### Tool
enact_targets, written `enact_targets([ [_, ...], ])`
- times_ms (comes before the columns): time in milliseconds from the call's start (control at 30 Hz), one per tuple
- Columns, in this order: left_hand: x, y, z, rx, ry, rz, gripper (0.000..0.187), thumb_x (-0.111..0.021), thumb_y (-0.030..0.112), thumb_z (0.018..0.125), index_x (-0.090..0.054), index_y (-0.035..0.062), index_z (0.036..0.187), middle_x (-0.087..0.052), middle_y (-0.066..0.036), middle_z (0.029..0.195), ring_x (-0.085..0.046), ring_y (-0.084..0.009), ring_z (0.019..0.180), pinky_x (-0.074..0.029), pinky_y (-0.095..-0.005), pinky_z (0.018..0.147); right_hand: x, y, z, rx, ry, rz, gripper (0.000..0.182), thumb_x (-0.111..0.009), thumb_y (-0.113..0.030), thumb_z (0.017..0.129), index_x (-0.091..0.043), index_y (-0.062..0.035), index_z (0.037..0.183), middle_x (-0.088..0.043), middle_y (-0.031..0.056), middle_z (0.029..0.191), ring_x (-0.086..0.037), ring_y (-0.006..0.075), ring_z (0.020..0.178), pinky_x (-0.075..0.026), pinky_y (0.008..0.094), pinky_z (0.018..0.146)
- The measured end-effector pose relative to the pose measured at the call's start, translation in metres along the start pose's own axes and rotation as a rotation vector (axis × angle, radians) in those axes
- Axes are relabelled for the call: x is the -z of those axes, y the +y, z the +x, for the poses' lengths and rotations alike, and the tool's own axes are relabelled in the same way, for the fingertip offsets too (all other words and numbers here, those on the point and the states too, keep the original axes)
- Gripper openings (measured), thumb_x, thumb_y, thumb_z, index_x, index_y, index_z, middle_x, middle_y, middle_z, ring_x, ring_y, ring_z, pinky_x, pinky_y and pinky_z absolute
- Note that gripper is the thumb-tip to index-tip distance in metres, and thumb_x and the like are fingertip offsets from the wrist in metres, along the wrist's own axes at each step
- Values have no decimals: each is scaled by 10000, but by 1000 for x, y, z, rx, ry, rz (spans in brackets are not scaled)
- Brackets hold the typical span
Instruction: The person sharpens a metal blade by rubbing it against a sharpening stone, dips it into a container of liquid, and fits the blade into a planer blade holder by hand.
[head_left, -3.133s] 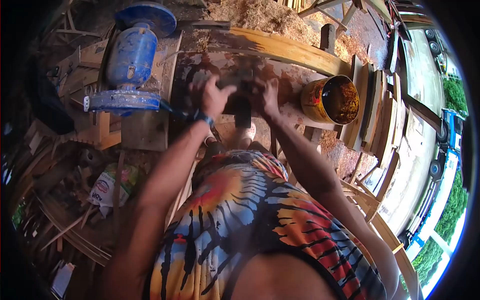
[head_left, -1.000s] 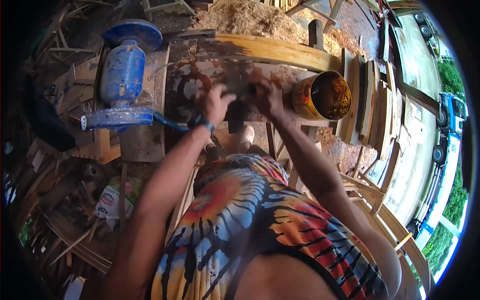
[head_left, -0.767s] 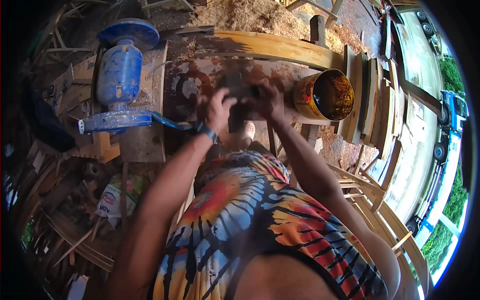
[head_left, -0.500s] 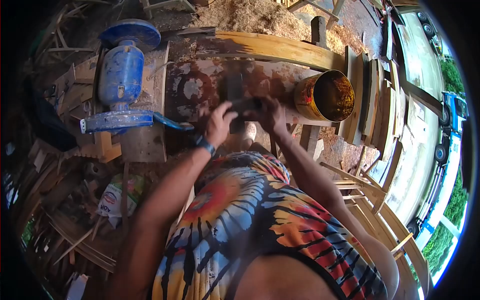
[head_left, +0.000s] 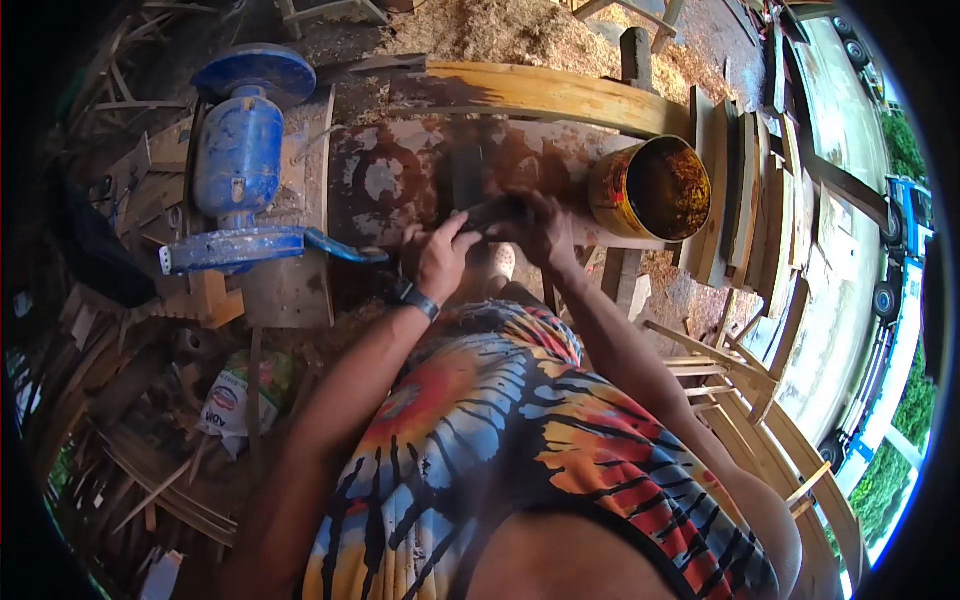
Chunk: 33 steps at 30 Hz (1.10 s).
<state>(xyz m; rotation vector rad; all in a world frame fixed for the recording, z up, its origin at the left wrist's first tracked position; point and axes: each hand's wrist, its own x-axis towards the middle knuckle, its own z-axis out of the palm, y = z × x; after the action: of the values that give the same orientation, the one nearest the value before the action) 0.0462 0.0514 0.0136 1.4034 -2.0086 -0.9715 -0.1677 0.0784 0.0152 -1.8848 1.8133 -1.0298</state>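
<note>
Blotched workbench [head_left: 385,180]: left hand [head_left: 438,262] and right hand [head_left: 547,238] closed around a dark bar [head_left: 492,212]; one wide rightward swing could tip the nearby open yellow bucket [head_left: 610,195].

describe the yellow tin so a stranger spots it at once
Find the long stained bench. At its right end, past the right hand, sits a round, open tin. Streaked yellow outside and dark inside, it stands out from the straight boards beside it.
</note>
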Motion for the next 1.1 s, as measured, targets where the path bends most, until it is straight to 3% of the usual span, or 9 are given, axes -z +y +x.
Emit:
enact_targets([
  [67,-6,-3,10,-5,11,-22,434,-715,272,913,-678,-19,1233,-695,-254,1176,-706,-344,1058,-532,-377,930,2,7,25,14,-30,183,703,-920,-441,626,-695,-155,1227,-743,142,998,-729,318,795,-580,402,708],
  [100,-3,3,38,19,13,-66,432,-710,266,918,-673,-22,1238,-689,-259,1189,-703,-343,1068,-531,-375,931,-5,21,41,57,57,-63,676,-920,-397,644,-690,-133,1223,-754,116,979,-747,286,820,-584,380,708],
  [200,-7,-2,59,59,31,-190,416,-705,248,925,-670,-23,1239,-687,-264,1194,-703,-334,1073,-532,-371,923,2,12,66,-123,-60,48,646,-912,-358,672,-684,-110,1222,-764,96,955,-754,255,840,-587,369,729],
  [333,-8,10,7,133,5,-207,408,-711,222,925,-664,-41,1232,-691,-260,1187,-702,-327,1079,-538,-362,913,12,1,31,-74,-226,293,613,-896,-327,713,-670,-98,1235,-772,93,980,-759,233,875,-589,339,783],
  [467,3,28,10,159,-55,-57,396,-704,208,933,-661,-20,1255,-686,-258,1199,-696,-332,1096,-541,-349,918,-4,15,19,-103,-117,442,612,-901,-295,711,-665,-91,1237,-779,75,962,-761,227,897,-593,327,782],
  [600,-8,8,60,103,32,-164,403,-706,218,936,-662,-19,1258,-689,-259,1189,-702,-326,1086,-542,-350,910,10,2,73,-125,-72,-40,509,-885,-266,727,-701,-117,1177,-779,69,932,-763,234,848,-604,350,739],
  [767,-7,19,4,182,-7,-253,407,-705,213,939,-658,-30,1262,-683,-263,1203,-698,-323,1103,-536,-354,925,15,-3,23,-221,-178,436,516,-890,-217,705,-702,-95,1170,-779,75,965,-759,195,897,-589,334,780],
  [1000,-4,18,65,81,62,-113,382,-712,272,928,-698,25,1219,-698,-240,1159,-716,-339,1044,-559,-363,884,3,12,62,-91,8,-7,535,-880,-327,706,-703,-99,1156,-767,102,931,-750,260,813,-585,345,747],
  [1100,-5,8,62,87,44,-191,387,-731,263,918,-698,43,1235,-715,-219,1142,-728,-322,1018,-565,-362,876,10,7,55,-58,-30,44,545,-881,-343,701,-704,-127,1168,-758,110,935,-737,283,798,-583,361,739],
])
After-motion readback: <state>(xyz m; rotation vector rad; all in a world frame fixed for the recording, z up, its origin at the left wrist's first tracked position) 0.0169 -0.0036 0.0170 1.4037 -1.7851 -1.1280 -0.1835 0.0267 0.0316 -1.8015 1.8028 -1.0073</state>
